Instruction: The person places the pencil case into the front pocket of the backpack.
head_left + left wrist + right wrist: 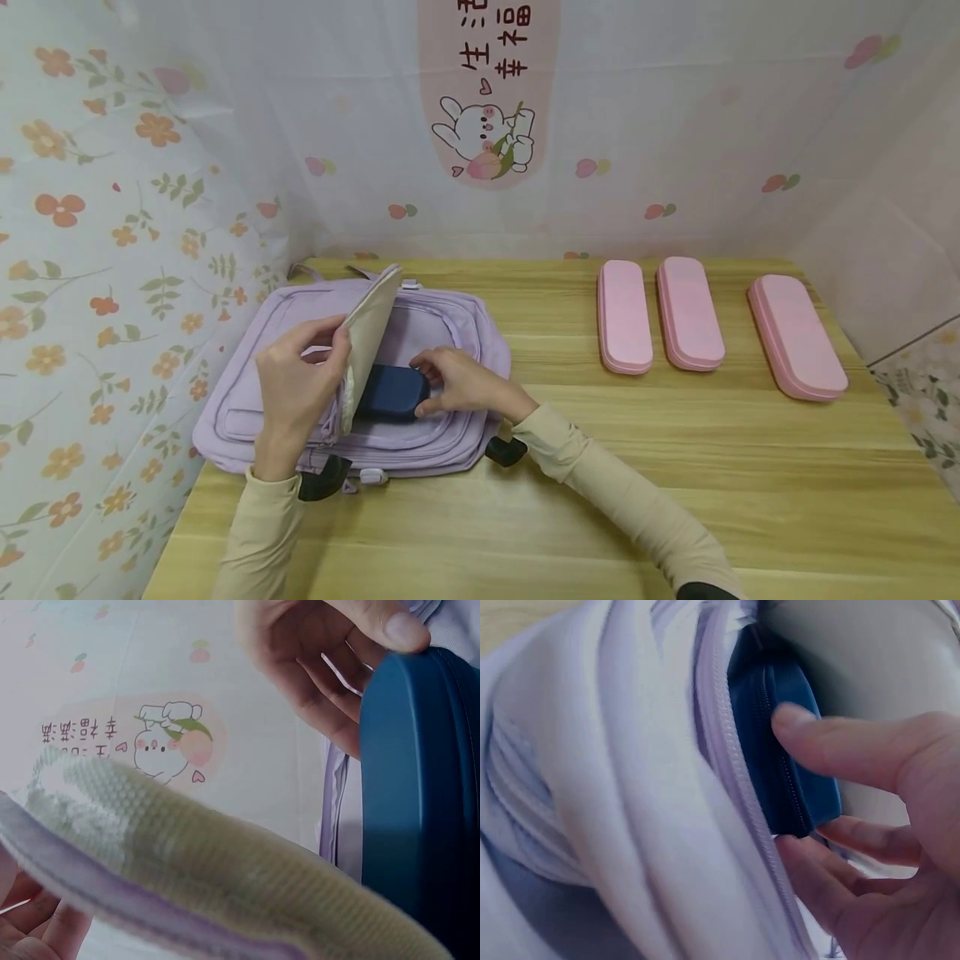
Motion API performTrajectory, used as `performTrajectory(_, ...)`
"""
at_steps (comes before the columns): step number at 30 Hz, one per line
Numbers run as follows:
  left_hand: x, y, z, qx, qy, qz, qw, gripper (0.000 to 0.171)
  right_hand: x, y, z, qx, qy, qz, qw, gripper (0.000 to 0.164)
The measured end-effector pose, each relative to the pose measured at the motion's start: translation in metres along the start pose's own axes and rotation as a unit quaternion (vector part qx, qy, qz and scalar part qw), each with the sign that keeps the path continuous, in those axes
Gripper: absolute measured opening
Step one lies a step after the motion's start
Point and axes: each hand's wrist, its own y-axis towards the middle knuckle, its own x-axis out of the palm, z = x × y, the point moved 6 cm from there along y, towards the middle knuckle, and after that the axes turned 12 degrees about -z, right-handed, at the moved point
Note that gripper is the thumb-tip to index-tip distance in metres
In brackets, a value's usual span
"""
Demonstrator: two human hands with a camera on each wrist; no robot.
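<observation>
A lilac backpack point(468, 312) lies flat at the left of the table. My left hand point(300, 375) pinches the edge of its front pocket flap point(372, 333), which stands raised with its cream lining showing. My right hand point(465, 383) grips the near end of a dark blue zippered case point(393, 393), thumb on one side and fingers on the other. In the head view the flap hides the case's far end. The right wrist view shows the case point(821, 776) partly inside the pocket, beside the lilac zipper edge point(735, 750).
Three pink zippered cases, a left one point(626, 317), a middle one point(690, 312) and a right one point(798, 337), lie on the wooden table point(570, 517) at the right. A printed curtain point(360, 100) hangs behind the table, and a floral one point(97, 275) hangs along the left side.
</observation>
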Motion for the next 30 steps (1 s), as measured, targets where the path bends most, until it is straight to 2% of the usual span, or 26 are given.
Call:
performTrajectory(7, 0.003, 0.001, 0.003, 0.001, -0.009, -0.005, 1.0, 0.016, 0.002, -0.007, 0.003, -0.008, 0.065, 0.019, 0.998, 0.053)
performTrajectory(12, 0.004, 0.0, 0.004, 0.0, -0.011, -0.009, 0.9999, 0.016, -0.003, -0.019, 0.008, -0.018, 0.084, 0.047, 0.995, 0.049)
performTrajectory(18, 0.004, -0.002, 0.0, -0.005, -0.019, -0.004, 0.9998, 0.014, -0.022, -0.04, 0.012, -0.026, 0.058, 0.109, 0.992, 0.049)
performTrajectory(25, 0.005, -0.005, -0.003, -0.016, -0.029, -0.001, 0.9995, 0.015, -0.044, -0.067, 0.024, 0.006, 0.019, 0.166, 0.986, 0.051)
performTrajectory(30, 0.004, -0.007, -0.003, -0.036, -0.024, -0.008, 0.999, 0.015, -0.055, -0.086, 0.036, 0.037, -0.003, 0.184, 0.982, 0.052)
